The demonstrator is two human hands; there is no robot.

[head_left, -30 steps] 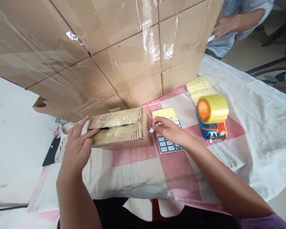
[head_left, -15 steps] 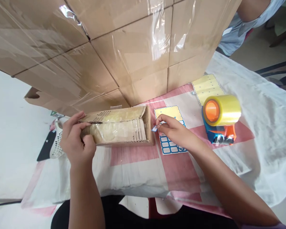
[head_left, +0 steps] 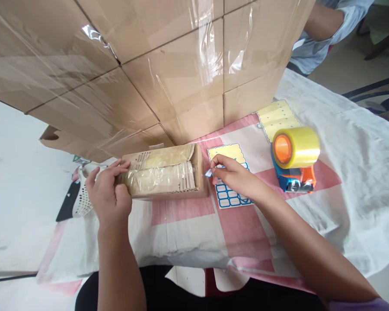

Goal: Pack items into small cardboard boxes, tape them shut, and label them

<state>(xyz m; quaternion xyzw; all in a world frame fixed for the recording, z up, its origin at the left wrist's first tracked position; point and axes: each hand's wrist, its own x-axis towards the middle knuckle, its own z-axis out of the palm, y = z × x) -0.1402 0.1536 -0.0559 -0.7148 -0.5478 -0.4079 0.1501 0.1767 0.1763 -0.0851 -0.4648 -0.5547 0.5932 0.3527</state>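
Observation:
A long cardboard box [head_left: 162, 172] lies on the table in front of me, its top covered with clear tape and its right-end flap slightly raised. My left hand [head_left: 110, 185] grips the box's left end, thumb on the near side and fingers at the far side. Between the thumb and fingertips of my right hand [head_left: 230, 172] is a small white sticker label [head_left: 209, 172] with a blue edge, held just off the box's right end. Partly covered by that hand lies a sheet of blue-framed labels [head_left: 228, 198] with a yellow top.
Large taped cartons [head_left: 181, 82] form a wall behind the box. To the right stand a tape dispenser [head_left: 294, 177] with a yellow roll and another yellow sheet [head_left: 277, 116]. A white perforated object [head_left: 82, 196] lies at left. Another person's arm [head_left: 324, 21] shows at upper right.
My left hand has shifted its hold at the box's left end, uncovering more of the top. The right hand keeps the label in nearly the same place. The view has shifted slightly.

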